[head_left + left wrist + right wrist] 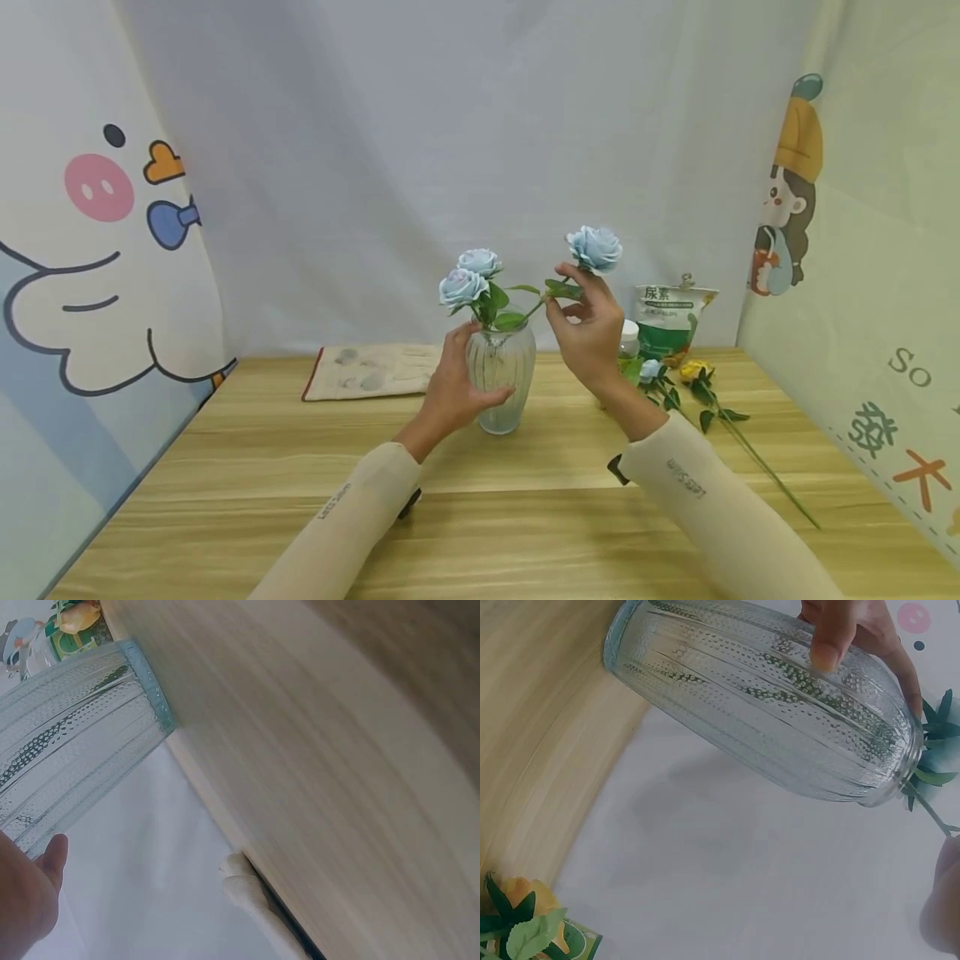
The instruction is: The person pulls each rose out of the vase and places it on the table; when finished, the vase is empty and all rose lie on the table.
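A ribbed clear glass vase (501, 392) stands on the table, two pale blue roses (463, 287) rising from its mouth. My left hand (457, 385) holds the vase's upper left side; the right wrist view shows its thumb (829, 649) against the glass and a finger reaching toward the rim. Between thumb and fingers, my right hand (592, 329) pinches the leafy stem of another pale blue rose (595, 248). That stem slants down to the left, its lower end at the vase mouth, and the bloom tilts out to the right above the hand.
At the right lie a yellow rose (696, 371) with a long stem and another blue rose (651, 372). Behind them stand a clipped green-and-white pouch (667, 321) and a white-capped bottle (628, 337). A cream glove (371, 371) lies at the back left, before the white cloth wall (487, 150).
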The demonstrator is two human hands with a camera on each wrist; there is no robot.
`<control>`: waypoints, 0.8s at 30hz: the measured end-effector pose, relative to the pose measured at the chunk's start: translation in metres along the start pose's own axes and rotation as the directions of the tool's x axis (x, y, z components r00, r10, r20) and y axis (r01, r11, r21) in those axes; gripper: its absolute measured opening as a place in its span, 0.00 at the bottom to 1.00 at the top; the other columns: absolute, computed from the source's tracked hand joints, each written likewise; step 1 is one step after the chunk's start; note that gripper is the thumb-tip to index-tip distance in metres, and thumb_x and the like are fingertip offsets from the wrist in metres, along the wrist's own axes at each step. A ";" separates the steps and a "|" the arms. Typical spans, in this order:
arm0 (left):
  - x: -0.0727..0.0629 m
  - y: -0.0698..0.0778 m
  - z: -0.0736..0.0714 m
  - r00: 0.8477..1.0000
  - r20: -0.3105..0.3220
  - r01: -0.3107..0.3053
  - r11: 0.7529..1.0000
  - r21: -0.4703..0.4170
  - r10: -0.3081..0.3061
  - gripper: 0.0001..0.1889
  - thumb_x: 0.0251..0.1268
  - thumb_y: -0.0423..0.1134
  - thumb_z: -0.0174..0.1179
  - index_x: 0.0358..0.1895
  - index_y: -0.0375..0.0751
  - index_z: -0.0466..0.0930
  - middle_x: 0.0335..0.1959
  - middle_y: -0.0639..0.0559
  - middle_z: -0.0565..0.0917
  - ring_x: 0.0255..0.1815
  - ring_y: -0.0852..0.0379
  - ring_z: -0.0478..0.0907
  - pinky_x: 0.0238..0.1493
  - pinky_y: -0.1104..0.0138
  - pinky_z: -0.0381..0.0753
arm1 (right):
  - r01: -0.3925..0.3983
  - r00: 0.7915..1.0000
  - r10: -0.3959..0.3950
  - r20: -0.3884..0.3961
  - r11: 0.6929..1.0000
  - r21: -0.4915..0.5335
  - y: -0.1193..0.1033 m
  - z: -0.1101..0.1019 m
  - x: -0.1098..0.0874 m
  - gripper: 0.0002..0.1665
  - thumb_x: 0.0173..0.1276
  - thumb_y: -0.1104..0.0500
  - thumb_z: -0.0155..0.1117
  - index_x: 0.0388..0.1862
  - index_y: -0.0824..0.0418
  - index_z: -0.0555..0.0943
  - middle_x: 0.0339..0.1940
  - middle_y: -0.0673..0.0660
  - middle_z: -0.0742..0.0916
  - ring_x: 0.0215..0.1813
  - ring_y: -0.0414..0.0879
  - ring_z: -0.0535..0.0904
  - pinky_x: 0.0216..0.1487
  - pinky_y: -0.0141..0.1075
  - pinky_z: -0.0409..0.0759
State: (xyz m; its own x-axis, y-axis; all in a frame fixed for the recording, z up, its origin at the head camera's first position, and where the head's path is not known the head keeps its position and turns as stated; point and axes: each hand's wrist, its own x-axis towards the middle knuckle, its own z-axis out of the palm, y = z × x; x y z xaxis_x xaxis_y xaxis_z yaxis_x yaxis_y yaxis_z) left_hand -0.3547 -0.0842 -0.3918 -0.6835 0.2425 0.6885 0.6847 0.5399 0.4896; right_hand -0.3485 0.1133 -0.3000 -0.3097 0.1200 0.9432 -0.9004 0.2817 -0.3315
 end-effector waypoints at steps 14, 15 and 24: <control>0.000 0.002 0.000 1.000 0.006 0.030 1.000 0.006 -0.030 0.52 0.45 0.47 0.80 0.71 0.46 0.54 0.69 0.42 0.62 0.64 0.41 0.70 0.58 0.47 0.76 | 0.044 0.995 -0.030 -0.095 0.988 0.146 -0.016 -0.018 0.019 0.24 0.57 0.82 0.63 0.54 0.76 0.79 0.50 0.66 0.83 0.44 0.46 0.84 0.35 0.28 0.81; 0.000 0.002 0.000 0.999 0.007 0.031 0.999 0.007 -0.031 0.52 0.45 0.48 0.79 0.71 0.46 0.54 0.69 0.42 0.62 0.64 0.41 0.70 0.57 0.47 0.76 | 0.047 0.994 -0.031 -0.102 0.987 0.156 -0.017 -0.021 0.021 0.24 0.57 0.82 0.63 0.55 0.76 0.79 0.51 0.65 0.83 0.45 0.47 0.84 0.36 0.29 0.81; 0.000 0.000 0.000 1.000 -0.012 -0.002 1.000 0.000 0.002 0.52 0.43 0.47 0.80 0.70 0.44 0.55 0.68 0.39 0.63 0.64 0.40 0.70 0.59 0.47 0.75 | 0.049 0.979 0.007 -0.205 0.962 0.270 -0.037 -0.041 0.036 0.25 0.55 0.83 0.62 0.54 0.78 0.77 0.50 0.61 0.84 0.44 0.50 0.84 0.40 0.32 0.83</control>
State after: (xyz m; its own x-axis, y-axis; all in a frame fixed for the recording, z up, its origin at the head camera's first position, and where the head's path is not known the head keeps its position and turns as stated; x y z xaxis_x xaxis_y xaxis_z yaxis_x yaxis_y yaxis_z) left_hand -0.3548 -0.0836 -0.3915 -0.6791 0.2338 0.6958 0.6861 0.5390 0.4886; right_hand -0.3135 0.1465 -0.2548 -0.2472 0.3143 0.9166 -0.9636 0.0197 -0.2666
